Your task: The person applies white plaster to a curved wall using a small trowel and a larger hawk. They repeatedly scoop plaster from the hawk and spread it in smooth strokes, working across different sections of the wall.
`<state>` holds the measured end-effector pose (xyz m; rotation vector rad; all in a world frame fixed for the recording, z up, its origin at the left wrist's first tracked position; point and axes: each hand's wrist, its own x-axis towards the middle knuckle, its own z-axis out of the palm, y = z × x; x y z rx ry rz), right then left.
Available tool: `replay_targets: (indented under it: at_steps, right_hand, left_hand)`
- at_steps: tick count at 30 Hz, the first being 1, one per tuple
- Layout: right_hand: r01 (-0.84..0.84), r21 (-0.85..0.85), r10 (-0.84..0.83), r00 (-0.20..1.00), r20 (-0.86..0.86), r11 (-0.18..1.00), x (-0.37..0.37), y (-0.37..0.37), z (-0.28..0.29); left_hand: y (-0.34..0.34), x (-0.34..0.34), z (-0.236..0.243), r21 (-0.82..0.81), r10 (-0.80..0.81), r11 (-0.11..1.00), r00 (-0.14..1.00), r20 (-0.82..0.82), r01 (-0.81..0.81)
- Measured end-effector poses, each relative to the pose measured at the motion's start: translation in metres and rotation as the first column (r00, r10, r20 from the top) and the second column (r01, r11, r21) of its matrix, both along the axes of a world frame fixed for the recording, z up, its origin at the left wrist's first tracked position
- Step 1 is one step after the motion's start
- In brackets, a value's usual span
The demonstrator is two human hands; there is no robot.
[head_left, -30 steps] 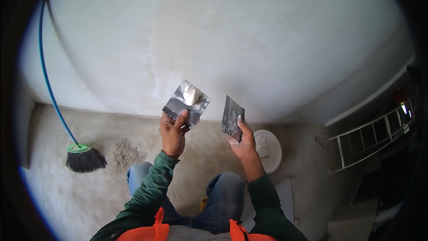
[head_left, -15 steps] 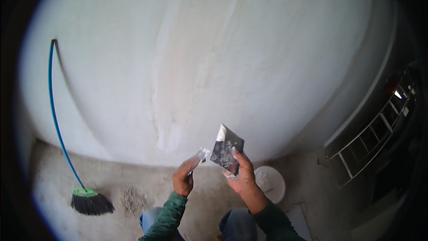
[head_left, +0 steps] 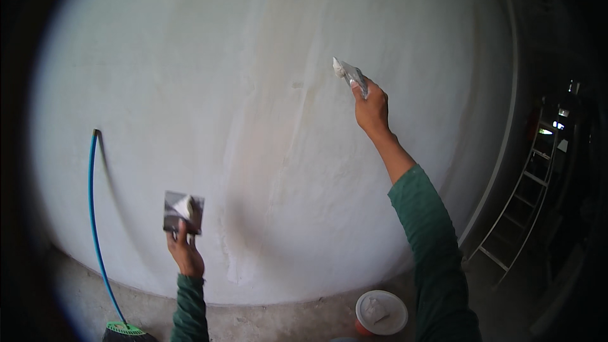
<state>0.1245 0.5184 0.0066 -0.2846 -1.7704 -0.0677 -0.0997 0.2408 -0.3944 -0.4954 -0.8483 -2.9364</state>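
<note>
Head view looks at a broad white plastered wall, its surface smoother and slightly darker in a vertical band near the middle. The right hand is raised high, arm in a green sleeve stretched up, fingers closed around the handle of a small metal putty knife. The blade carries a dab of white filler at its tip and sits touching, or just off, the wall; which of the two cannot be told. The left hand is held low and well apart from the right, fingers and thumb clamped on the lower edge of a flat square metal plate with a small lump of white filler on it. The plate is close to the wall, held roughly upright. Leaning against the wall on the left is a broom with a blue handle and a green head. On the concrete floor below the right arm stands a white bucket holding filler. A metal ladder leans at the far right.
</note>
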Motion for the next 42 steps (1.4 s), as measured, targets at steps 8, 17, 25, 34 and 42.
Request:
replay_targets:
  at_steps: [8, 17, 25, 34, 42]
  right_hand:
    - [0.075, 0.267, -0.104, 0.990, 0.097, 0.961, -0.041, 0.001, 0.098]
    - [0.242, 0.219, -0.266, 0.960, 0.091, 0.945, -0.036, 0.002, 0.205]
    - [0.226, 0.344, -0.280, 0.953, 0.114, 0.911, -0.050, -0.004, 0.191]
    - [0.315, 0.177, -0.335, 0.937, 0.096, 0.932, -0.061, -0.009, 0.221]
    - [0.310, 0.260, -0.350, 0.928, 0.126, 0.915, -0.094, -0.011, 0.211]
  left_hand:
    - [0.021, -0.156, 0.207, 0.125, -0.036, 0.989, 0.950, -0.309, 0.079]
    - [0.041, -0.168, 0.219, 0.223, 0.059, 0.975, 0.959, -0.276, 0.004]
    - [0.037, -0.175, 0.217, 0.161, 0.085, 0.986, 0.956, -0.281, -0.040]
    - [0.045, -0.182, 0.213, 0.209, 0.165, 0.972, 0.946, -0.278, -0.109]
    - [0.047, -0.180, 0.215, 0.212, 0.259, 0.955, 0.935, -0.242, -0.210]
